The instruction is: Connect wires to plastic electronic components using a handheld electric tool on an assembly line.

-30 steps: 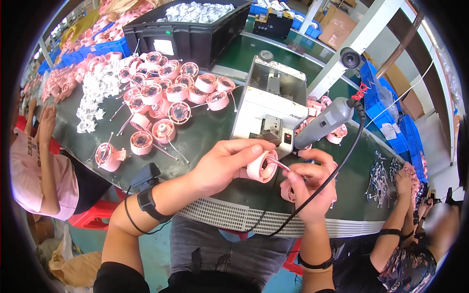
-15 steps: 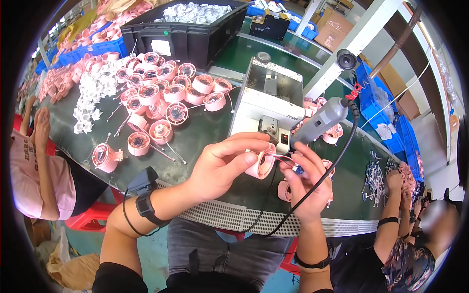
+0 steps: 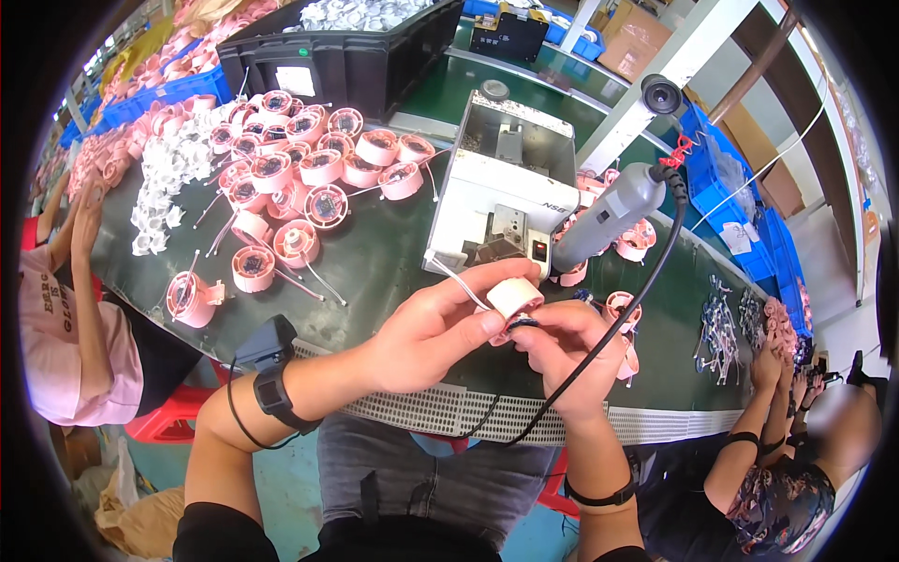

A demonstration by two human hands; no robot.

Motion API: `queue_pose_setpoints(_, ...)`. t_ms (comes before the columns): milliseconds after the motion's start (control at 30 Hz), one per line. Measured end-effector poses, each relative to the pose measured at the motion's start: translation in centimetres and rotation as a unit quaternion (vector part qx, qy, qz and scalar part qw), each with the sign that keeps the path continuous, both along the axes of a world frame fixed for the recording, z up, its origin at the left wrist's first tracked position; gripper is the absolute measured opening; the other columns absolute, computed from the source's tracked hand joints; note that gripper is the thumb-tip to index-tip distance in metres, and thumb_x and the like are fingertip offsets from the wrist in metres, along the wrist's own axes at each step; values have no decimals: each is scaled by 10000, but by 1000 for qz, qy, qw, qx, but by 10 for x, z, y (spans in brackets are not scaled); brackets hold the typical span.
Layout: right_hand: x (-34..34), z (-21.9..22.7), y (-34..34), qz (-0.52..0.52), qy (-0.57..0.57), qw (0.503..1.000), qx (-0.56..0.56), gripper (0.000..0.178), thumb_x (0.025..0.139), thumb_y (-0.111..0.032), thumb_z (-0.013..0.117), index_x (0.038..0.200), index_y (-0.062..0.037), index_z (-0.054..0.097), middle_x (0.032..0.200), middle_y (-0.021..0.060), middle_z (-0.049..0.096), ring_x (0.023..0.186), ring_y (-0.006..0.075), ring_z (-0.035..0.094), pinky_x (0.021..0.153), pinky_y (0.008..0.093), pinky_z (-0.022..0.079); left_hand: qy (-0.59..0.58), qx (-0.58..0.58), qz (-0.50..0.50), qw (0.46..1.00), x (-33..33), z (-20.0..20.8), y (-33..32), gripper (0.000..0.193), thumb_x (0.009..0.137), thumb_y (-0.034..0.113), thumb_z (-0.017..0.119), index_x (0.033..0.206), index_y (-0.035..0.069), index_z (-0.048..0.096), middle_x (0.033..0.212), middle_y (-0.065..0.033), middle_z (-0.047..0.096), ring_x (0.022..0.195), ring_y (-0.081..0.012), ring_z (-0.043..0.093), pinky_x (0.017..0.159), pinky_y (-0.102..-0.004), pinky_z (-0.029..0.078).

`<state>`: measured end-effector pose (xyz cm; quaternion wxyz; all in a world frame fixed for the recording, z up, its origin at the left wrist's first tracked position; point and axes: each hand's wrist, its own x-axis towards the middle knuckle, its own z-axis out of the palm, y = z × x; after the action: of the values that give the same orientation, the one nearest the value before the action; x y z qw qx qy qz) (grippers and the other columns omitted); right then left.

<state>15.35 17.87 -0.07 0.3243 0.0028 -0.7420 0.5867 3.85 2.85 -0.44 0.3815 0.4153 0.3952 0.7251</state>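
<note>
Just in front of the white screw-feeder machine (image 3: 524, 201), my left hand (image 3: 426, 332) is closed around a pink round plastic housing (image 3: 515, 295). A thin white cable (image 3: 459, 284) sticks out past my left fingers, on the housing's left. My right hand (image 3: 576, 351) is closed in a pinch on a small dark blue circuit board (image 3: 522, 323), at the near edge of the housing. Whether the board is seated inside cannot be made out. A grey electric screwdriver (image 3: 613, 214) hangs beyond my right hand, its black cord (image 3: 646, 300) curving down past that hand.
Pink housings with boards and cables (image 3: 300, 169) lie heaped left of the machine, white plastic parts (image 3: 164, 187) beyond them. A black bin (image 3: 328, 70) stands at the back. Wired boards (image 3: 718, 332) lie right. A person in pink (image 3: 70, 347) sits left, another person (image 3: 782, 496) right.
The housing has been tilted, so its outer wall now shows instead of its open side. My right hand has come left, bringing the board from beside the housing against it.
</note>
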Motion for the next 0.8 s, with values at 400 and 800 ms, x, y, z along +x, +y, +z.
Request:
queue_pose_setpoints(400,-9,-5,1,-28,-9,999,33,292,753,50,755,985,28,579,976,102,603,889,171,658,718,261,558,67,-80,42,994,8,-10,4,534,978,107,521,1453,33,290,1271,-117,521,1145,-168,542,971,-299,446)
queue_pose_setpoints(800,-55,23,24,-220,101,968,72,502,847,-86,666,1275,35,434,929,122,622,792,170,604,761,321,505,-121,-269,13,956,-15,-24,7,375,957,80,523,1317,-9,470,1095,-64,607,922,-152,638,804,-326,592)
